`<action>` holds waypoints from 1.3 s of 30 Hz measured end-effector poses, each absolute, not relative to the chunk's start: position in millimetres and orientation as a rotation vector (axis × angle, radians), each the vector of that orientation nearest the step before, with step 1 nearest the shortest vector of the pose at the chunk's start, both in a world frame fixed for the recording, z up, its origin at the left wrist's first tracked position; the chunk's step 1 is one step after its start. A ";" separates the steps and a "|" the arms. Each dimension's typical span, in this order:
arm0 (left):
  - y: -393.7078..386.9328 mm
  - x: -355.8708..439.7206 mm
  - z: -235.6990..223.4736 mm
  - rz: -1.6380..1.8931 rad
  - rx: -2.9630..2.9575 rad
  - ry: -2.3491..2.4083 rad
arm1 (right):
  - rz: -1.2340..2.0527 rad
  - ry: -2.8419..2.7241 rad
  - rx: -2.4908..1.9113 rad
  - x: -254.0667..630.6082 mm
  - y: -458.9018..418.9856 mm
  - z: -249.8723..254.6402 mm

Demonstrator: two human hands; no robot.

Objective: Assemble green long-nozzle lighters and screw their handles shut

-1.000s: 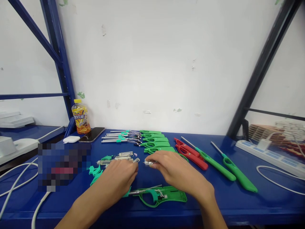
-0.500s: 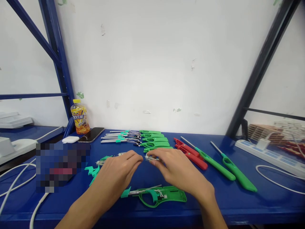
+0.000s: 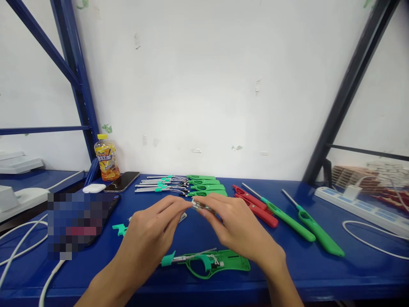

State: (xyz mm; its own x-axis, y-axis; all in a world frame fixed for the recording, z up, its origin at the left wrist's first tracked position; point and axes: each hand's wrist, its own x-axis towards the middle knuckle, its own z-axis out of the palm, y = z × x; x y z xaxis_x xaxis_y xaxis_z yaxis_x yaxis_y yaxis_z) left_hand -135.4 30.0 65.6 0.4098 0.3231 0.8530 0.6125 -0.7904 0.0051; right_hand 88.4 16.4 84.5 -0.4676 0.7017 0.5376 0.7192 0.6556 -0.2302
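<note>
My right hand (image 3: 234, 221) pinches a small clear lighter fuel tank (image 3: 200, 206) with a pale end, held above the table. Against that end are the pinched fingertips of my left hand (image 3: 153, 228); whatever they grip is hidden. Below both hands lies an opened green lighter half-shell (image 3: 234, 260) holding a metal tube, a teal trigger and thin wires, with a teal piece (image 3: 168, 259) at the tube's left end. Teal trigger pieces (image 3: 120, 229) lie left of my left hand, which partly covers other small clear parts (image 3: 182, 218).
Behind the hands are several green shells (image 3: 207, 187) and metal tubes with wires (image 3: 153, 190). Red shells (image 3: 260, 212) and two long green lighters (image 3: 322, 232) lie right. A power strip (image 3: 364, 211), phone (image 3: 123, 182), bottle (image 3: 108, 158) and blurred device (image 3: 107, 217) edge the blue table.
My left fingertips have moved up and right to meet the end of the fuel tank. My right hand has risen slightly, still holding the tank.
</note>
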 end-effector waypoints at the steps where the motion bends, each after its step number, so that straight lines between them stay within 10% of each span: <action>1: 30.0 -135.0 65.5 -1.329 -2.358 -0.816 | -0.036 -2.272 -1.095 87.4 16.2 84.3; 39: 27.4 -130.1 68.4 -1.531 -2.205 -0.782 | -0.021 -2.275 -0.962 86.8 12.9 83.5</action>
